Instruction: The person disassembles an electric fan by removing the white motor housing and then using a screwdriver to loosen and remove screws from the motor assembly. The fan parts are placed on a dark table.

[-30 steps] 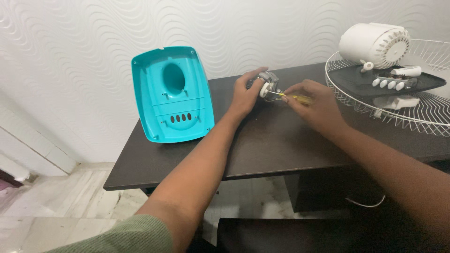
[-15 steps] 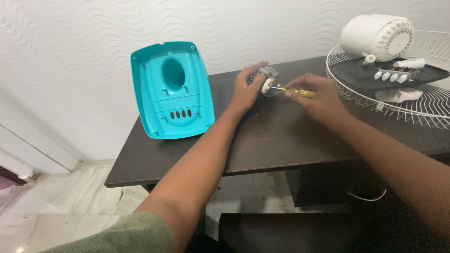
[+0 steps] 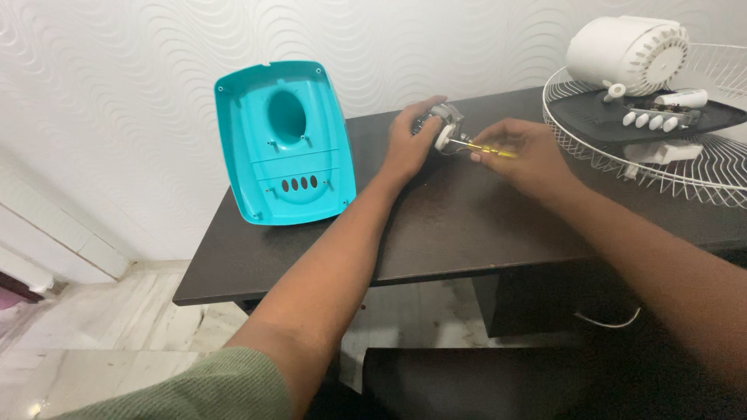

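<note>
Left hand: the left hand [image 3: 406, 144] lies on the table and is closed around a small grey motor part [image 3: 440, 127], with the fingers wrapped over its top and its far side.
Right hand: the right hand [image 3: 523, 158] grasps a screwdriver with a yellow handle [image 3: 489, 149] between the thumb and the fingertips; the other fingers are curled in.
Screwdriver: its thin metal shaft points to the left, toward the left hand, and its tip meets the motor part just beside the white round piece on it.
Motor part: it is between the two hands, held by the left one; I cannot tell if it rests on the table or is lifted a little.
Table: the dark brown table [image 3: 459, 233] carries both hands; the forearms cross its near edge.
Left of the left hand: a turquoise plastic housing [image 3: 284, 144] stands tilted against the wall, with its hollow inner side toward the camera; it has one large oval hole and a row of small oval holes.
Right of the right hand: a white wire fan guard [image 3: 700, 175] lies flat at the table end, well apart from the hand.
On the guard: a white fan motor casing [image 3: 626, 50] and a dark panel with white push buttons [image 3: 650, 119].
Near edge: a green sleeve [image 3: 187, 389] covers the left upper arm.
</note>
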